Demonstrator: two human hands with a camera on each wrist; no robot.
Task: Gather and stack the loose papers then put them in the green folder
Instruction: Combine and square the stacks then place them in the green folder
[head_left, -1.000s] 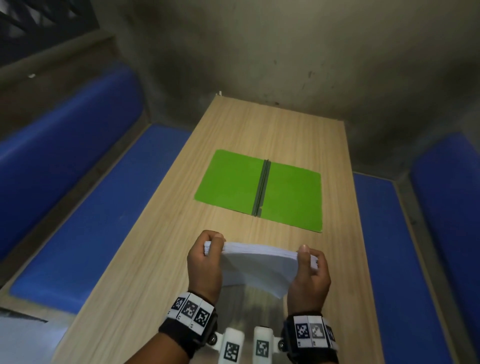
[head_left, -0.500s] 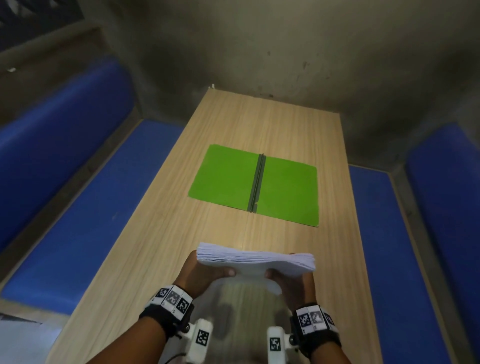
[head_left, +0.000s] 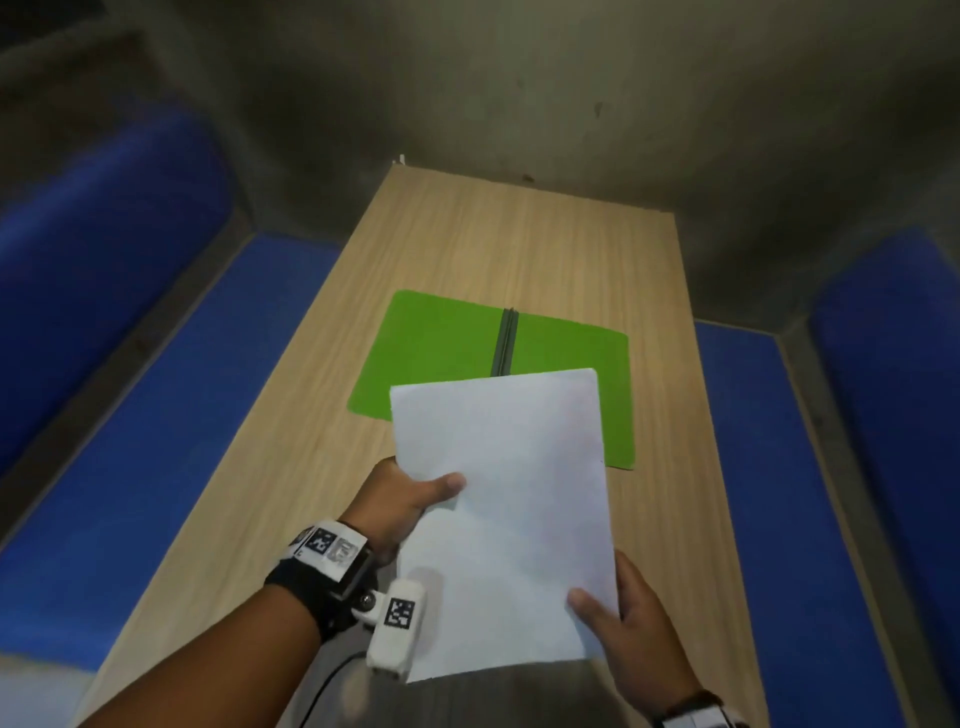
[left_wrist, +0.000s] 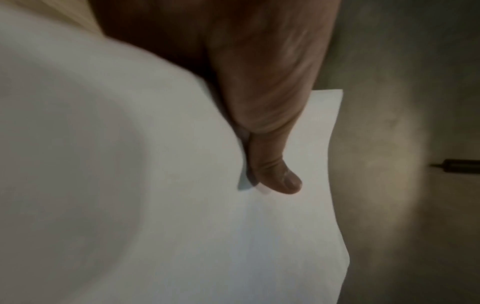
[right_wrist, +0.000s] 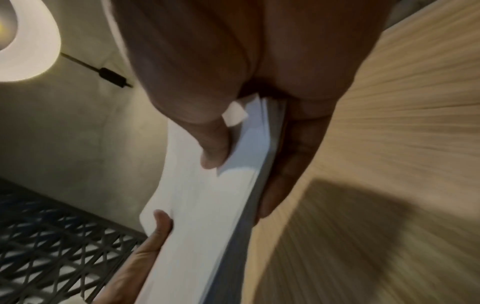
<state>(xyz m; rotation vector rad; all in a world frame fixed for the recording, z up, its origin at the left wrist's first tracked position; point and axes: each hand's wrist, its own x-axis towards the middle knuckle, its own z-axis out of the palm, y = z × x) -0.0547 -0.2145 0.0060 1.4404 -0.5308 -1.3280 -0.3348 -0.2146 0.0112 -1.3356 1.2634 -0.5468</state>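
A squared stack of white papers is held flat above the wooden table, its far edge overlapping the near side of the green folder. The folder lies open and flat with a dark spine down its middle. My left hand grips the stack's left edge, thumb on top. My right hand grips the near right corner, thumb on the top sheet and fingers underneath. The stack shows its thick edge in the right wrist view.
Blue padded benches run along both sides of the narrow table, the right one close by. A grey concrete wall closes off the far end. A lit lamp glows in the right wrist view.
The stack has turned from edge-on and crosswise to flat and lengthwise and moved forward over the folder's near edge. Both hands shifted their hold from the ends to the left edge and the near right corner.
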